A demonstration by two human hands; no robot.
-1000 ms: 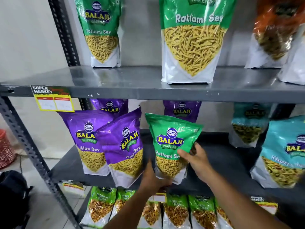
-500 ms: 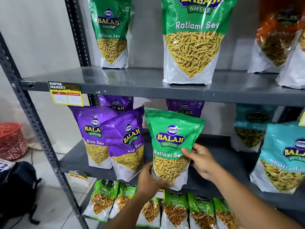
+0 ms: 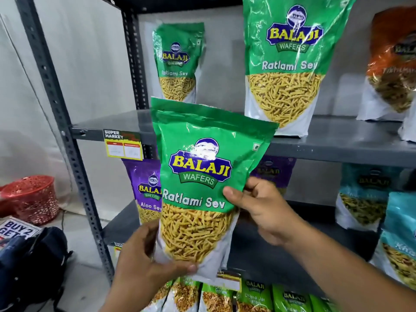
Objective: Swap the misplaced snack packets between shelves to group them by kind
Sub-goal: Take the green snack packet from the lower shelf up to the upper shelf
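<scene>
I hold the green packet [image 3: 202, 188] up in front of the top shelf [image 3: 337, 140], left hand [image 3: 144, 264] clenched under it and right hand [image 3: 261, 210] pinching its side, so it can join the two green ones there.

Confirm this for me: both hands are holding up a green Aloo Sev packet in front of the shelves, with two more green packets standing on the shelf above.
One thing is wrong: the head view shows the green packet held by the left hand and right hand reads Ratlami Sev, not Aloo Sev. Aloo Sev is the purple packet behind it. The rest is right.
</scene>
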